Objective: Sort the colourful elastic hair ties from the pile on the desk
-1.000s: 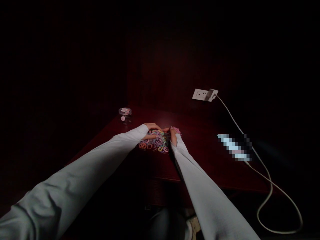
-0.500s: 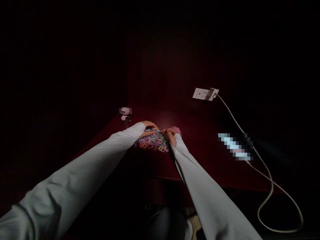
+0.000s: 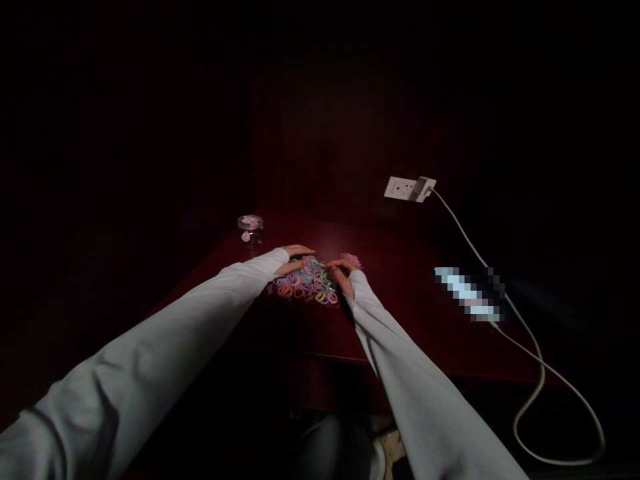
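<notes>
A loose pile of small colourful bands (image 3: 311, 283), in purple, orange, pink, yellow and green, lies on the dark red table (image 3: 400, 327). My left hand (image 3: 296, 259) rests at the pile's upper left, thumb apart from its stretched fingers, holding nothing that shows. On the right side of the heap is my right hand (image 3: 344, 272), its fingers bent inward and spread from the thumb at the bands' edge. Just behind that hand sits a small pink bunch (image 3: 352, 259), partly hidden by it.
A clear round container (image 3: 250, 229) with pink pieces stands at the table's back left. A wall socket (image 3: 403, 189) holds a white charger, whose cable (image 3: 465, 230) loops down at the right. A pixelated device (image 3: 467, 295) lies on the right.
Both hands have moved slightly apart at the top of the pile. The fingers of my left hand are straighter, and more of the bands' upper part shows.
</notes>
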`<act>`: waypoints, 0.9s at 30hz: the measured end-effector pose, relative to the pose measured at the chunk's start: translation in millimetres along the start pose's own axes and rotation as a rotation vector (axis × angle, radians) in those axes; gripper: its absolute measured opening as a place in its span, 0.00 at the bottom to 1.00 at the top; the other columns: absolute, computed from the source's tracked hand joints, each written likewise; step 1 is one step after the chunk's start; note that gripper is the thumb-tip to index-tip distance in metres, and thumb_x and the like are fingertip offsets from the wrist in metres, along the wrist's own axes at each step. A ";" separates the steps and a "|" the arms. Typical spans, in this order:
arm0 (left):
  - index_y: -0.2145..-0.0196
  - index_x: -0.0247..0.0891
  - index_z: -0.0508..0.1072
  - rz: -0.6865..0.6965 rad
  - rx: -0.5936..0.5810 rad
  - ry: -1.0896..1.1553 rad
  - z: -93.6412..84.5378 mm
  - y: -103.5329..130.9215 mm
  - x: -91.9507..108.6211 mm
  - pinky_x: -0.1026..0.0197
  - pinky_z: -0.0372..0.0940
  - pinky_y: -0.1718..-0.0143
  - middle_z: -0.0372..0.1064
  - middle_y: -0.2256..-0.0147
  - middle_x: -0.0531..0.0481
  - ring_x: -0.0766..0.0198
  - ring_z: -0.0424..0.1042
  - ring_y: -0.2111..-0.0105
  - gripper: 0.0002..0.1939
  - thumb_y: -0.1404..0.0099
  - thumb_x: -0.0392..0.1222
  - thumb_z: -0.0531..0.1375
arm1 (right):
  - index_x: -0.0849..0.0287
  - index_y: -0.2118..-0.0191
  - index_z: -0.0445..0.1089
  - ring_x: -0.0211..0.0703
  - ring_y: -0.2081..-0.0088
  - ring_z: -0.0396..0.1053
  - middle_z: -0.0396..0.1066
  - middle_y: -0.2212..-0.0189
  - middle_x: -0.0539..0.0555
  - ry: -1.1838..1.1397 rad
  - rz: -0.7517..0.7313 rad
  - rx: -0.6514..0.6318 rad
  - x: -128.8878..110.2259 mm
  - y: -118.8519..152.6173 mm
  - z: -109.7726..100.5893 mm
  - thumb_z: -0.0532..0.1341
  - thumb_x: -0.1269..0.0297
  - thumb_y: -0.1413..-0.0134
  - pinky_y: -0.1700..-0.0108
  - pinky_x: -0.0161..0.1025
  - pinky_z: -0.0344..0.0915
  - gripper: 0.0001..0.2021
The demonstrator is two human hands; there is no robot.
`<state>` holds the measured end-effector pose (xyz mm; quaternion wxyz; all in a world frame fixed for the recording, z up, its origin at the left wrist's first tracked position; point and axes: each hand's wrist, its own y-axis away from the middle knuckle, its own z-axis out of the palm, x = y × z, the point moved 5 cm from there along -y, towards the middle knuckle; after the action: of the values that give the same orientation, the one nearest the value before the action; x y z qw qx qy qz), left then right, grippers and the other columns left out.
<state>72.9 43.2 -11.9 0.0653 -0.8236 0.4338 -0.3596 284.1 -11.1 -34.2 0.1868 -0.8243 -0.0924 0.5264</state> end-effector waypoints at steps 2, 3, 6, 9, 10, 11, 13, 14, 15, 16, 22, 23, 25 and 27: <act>0.37 0.39 0.75 0.003 -0.001 0.005 -0.8 0.2 2.2 0.48 0.59 0.29 0.73 0.37 0.42 0.53 0.70 0.35 0.23 0.24 0.48 0.55 | 0.53 0.65 0.80 0.51 0.57 0.72 0.79 0.63 0.54 0.015 -0.002 0.002 -0.3 0.2 0.1 0.61 0.62 0.44 0.48 0.49 0.69 0.09; 0.36 0.39 0.74 0.004 -0.006 0.008 -0.7 0.4 3.2 0.48 0.58 0.28 0.73 0.36 0.42 0.53 0.69 0.34 0.24 0.23 0.48 0.54 | 0.53 0.65 0.80 0.50 0.58 0.72 0.79 0.62 0.54 0.023 -0.002 0.002 -0.6 0.4 0.1 0.61 0.62 0.44 0.47 0.49 0.69 0.09; 0.36 0.39 0.74 0.002 -0.039 0.019 2.3 1.2 4.5 0.48 0.56 0.27 0.72 0.35 0.43 0.56 0.68 0.33 0.23 0.22 0.48 0.53 | 0.53 0.66 0.80 0.50 0.58 0.72 0.78 0.63 0.54 0.044 -0.004 -0.001 -1.6 1.2 0.4 0.62 0.62 0.44 0.47 0.49 0.68 0.08; 0.37 0.40 0.74 0.031 -0.065 0.038 7.2 1.7 4.8 0.49 0.57 0.27 0.71 0.35 0.42 0.56 0.68 0.33 0.22 0.23 0.48 0.56 | 0.53 0.66 0.80 0.51 0.57 0.72 0.78 0.64 0.54 0.048 -0.004 -0.005 -1.9 1.2 0.9 0.63 0.61 0.43 0.46 0.49 0.68 0.07; 0.37 0.40 0.75 0.047 -0.066 0.046 8.3 1.5 4.9 0.49 0.57 0.27 0.70 0.34 0.41 0.56 0.68 0.33 0.22 0.24 0.48 0.58 | 0.53 0.66 0.80 0.51 0.57 0.73 0.78 0.65 0.54 0.046 -0.005 -0.007 -1.8 1.0 1.0 0.63 0.61 0.43 0.46 0.48 0.68 0.07; 0.38 0.40 0.75 0.062 -0.065 0.053 9.0 1.2 5.0 0.48 0.57 0.27 0.70 0.34 0.41 0.55 0.68 0.33 0.22 0.25 0.48 0.59 | 0.52 0.66 0.80 0.51 0.57 0.73 0.78 0.65 0.54 0.044 -0.006 -0.009 -1.6 0.9 1.1 0.64 0.61 0.43 0.46 0.48 0.69 0.07; 0.38 0.40 0.75 0.086 -0.066 0.063 9.2 0.2 5.5 0.48 0.57 0.27 0.70 0.34 0.41 0.55 0.68 0.33 0.22 0.26 0.48 0.61 | 0.52 0.66 0.80 0.50 0.58 0.73 0.78 0.64 0.53 0.043 -0.010 -0.017 -1.5 0.7 1.2 0.63 0.61 0.43 0.47 0.48 0.69 0.07; 0.38 0.40 0.75 0.092 -0.066 0.065 8.8 -0.3 5.8 0.47 0.57 0.28 0.70 0.34 0.40 0.55 0.68 0.33 0.22 0.26 0.48 0.61 | 0.52 0.66 0.80 0.50 0.58 0.73 0.78 0.64 0.53 0.044 -0.013 -0.019 -1.5 0.6 1.2 0.63 0.61 0.43 0.47 0.48 0.69 0.07; 0.38 0.40 0.75 0.095 -0.066 0.064 7.9 -0.8 6.1 0.47 0.57 0.28 0.70 0.34 0.40 0.54 0.68 0.33 0.22 0.26 0.48 0.61 | 0.52 0.65 0.81 0.50 0.58 0.73 0.78 0.64 0.53 0.046 -0.017 -0.019 -1.5 0.5 1.1 0.63 0.61 0.43 0.47 0.48 0.69 0.08; 0.38 0.40 0.75 0.093 -0.063 0.061 6.7 -1.2 6.5 0.47 0.58 0.28 0.70 0.34 0.40 0.54 0.68 0.33 0.22 0.26 0.48 0.61 | 0.52 0.65 0.81 0.50 0.58 0.72 0.78 0.64 0.54 0.050 -0.022 -0.017 -1.6 0.5 0.8 0.63 0.61 0.42 0.47 0.48 0.69 0.08; 0.39 0.41 0.76 0.083 -0.041 0.043 0.4 -0.4 10.6 0.45 0.59 0.29 0.71 0.35 0.41 0.54 0.69 0.34 0.21 0.26 0.48 0.61 | 0.52 0.66 0.81 0.50 0.59 0.72 0.79 0.63 0.54 0.105 -0.037 -0.001 -2.1 -0.4 -1.2 0.64 0.61 0.44 0.46 0.50 0.68 0.07; 0.39 0.41 0.76 0.082 -0.050 0.030 0.1 0.2 11.5 0.46 0.60 0.29 0.71 0.35 0.41 0.54 0.69 0.34 0.21 0.26 0.49 0.61 | 0.52 0.66 0.81 0.50 0.59 0.72 0.79 0.63 0.54 0.118 -0.038 0.005 -2.3 -0.5 -1.8 0.64 0.62 0.44 0.45 0.50 0.67 0.06; 0.39 0.43 0.76 0.082 -0.074 -0.023 -0.7 1.6 13.1 0.47 0.61 0.31 0.71 0.35 0.43 0.53 0.70 0.36 0.23 0.28 0.51 0.63 | 0.52 0.66 0.80 0.50 0.58 0.72 0.79 0.63 0.53 0.147 -0.037 0.017 -2.7 -0.7 -2.7 0.65 0.63 0.45 0.44 0.50 0.67 0.06; 0.38 0.44 0.77 0.096 -0.094 -0.097 -2.6 2.9 15.0 0.48 0.63 0.33 0.71 0.36 0.43 0.51 0.71 0.38 0.26 0.30 0.55 0.66 | 0.52 0.66 0.80 0.50 0.58 0.72 0.79 0.63 0.54 0.171 -0.035 0.022 -2.8 -0.7 -2.9 0.64 0.64 0.45 0.44 0.50 0.66 0.06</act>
<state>74.8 30.5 -3.2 0.0647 -0.8203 0.4857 -0.2950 285.6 -12.1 -30.5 0.2121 -0.8625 -0.0846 0.4515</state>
